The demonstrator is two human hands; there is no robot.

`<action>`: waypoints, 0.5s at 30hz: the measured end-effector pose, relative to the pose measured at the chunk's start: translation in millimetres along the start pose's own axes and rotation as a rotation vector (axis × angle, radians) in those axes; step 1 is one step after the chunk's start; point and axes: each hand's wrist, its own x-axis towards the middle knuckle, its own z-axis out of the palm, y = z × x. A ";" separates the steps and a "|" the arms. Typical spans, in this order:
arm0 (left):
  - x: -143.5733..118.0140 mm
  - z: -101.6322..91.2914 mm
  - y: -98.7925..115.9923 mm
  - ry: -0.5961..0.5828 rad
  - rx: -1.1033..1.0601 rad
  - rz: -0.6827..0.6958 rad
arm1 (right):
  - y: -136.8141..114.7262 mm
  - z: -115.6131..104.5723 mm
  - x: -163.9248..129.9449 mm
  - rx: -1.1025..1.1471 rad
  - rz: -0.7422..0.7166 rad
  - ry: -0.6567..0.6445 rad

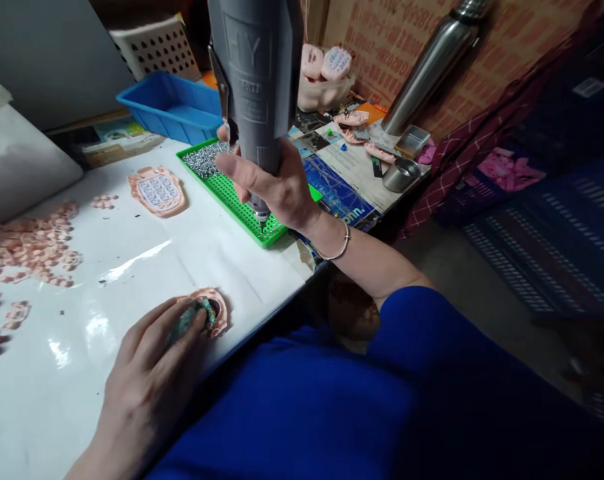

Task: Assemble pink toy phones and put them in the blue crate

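My right hand (277, 187) grips a grey electric screwdriver (255, 80), held upright. Its bit touches the near end of a green perforated tray (232, 197), which carries a heap of small silver screws (205, 159) at its far end. My left hand (147, 380) rests flat near the table's front edge, pressing a pink plastic shell with a green circuit board (209, 313) onto the white tabletop (147, 247).
A finished pink keypad piece (158, 191) lies beyond my left hand. Several small pink parts (29, 243) are piled at the left. A blue bin (175, 107), a steel flask (432, 63), a metal cup (401, 175) and more pink pieces (327, 63) stand behind.
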 end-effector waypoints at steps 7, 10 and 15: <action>-1.8 0.9 -3.5 -0.031 -0.013 0.023 | 5.6 0.6 -3.6 0.020 -0.042 0.008; -1.7 2.2 -3.1 0.009 0.005 0.029 | 7.4 0.7 -5.3 -0.013 -0.044 -0.003; 3.0 4.4 -0.4 0.091 0.012 0.069 | 3.9 1.9 -0.9 -0.007 -0.111 0.074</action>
